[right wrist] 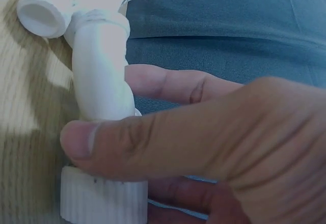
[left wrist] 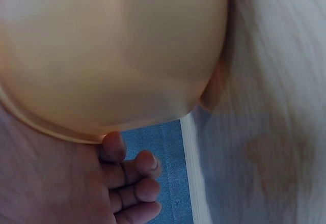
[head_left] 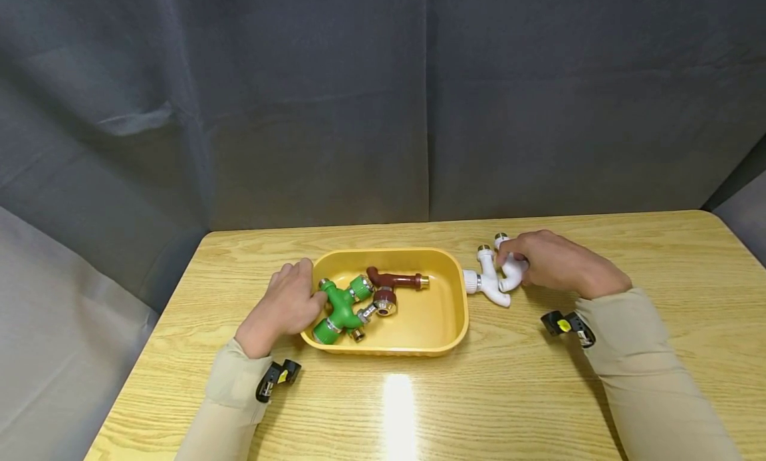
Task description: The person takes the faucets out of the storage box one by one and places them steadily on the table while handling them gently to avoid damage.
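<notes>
My left hand (head_left: 287,298) grips the left rim of a yellow plastic tub (head_left: 431,318), thumb toward the inside. In the left wrist view its fingers curl just under the lip of the tub (left wrist: 127,56). Right of the tub, my right hand (head_left: 553,261) holds a white plastic tap (head_left: 513,269) with thumb and fingers. The right wrist view shows the thumb across this tap's body (right wrist: 102,76), just above a ribbed white knob (right wrist: 104,196). A second white tap (head_left: 492,289) lies between it and the tub, its ribbed end at the tub's right wall.
Inside the tub, green taps (head_left: 342,309) with metal fittings lie at the left, beside a dark red tap (head_left: 396,281) with a brass end. All stands on a light wooden table (head_left: 509,394). Grey cloth (head_left: 323,148) hangs behind the table's far edge.
</notes>
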{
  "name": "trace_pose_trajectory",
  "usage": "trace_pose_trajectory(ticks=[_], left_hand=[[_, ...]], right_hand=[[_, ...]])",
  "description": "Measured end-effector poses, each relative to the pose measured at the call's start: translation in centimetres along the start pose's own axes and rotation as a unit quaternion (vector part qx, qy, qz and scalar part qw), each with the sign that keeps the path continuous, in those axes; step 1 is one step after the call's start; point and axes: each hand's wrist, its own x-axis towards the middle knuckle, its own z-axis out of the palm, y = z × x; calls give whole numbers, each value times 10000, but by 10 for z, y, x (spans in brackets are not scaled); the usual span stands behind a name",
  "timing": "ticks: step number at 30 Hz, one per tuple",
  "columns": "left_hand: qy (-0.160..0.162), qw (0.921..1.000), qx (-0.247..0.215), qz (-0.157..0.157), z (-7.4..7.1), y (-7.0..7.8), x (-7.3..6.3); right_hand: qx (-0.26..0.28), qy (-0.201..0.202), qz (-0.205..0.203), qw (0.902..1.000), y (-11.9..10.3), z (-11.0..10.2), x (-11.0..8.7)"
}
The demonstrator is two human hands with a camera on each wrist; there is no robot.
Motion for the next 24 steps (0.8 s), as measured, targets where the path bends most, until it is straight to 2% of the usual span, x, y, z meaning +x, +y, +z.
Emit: trace_pose_trajectory(ticks=[13, 24], left_hand=[[3, 10000, -26, 18, -1, 0, 1], [-30, 10000, -17, 10, -1, 0, 2]], right_hand=[[18, -188, 139, 9997, 0, 1, 2], [-73, -169, 128, 9997, 3, 2, 2]])
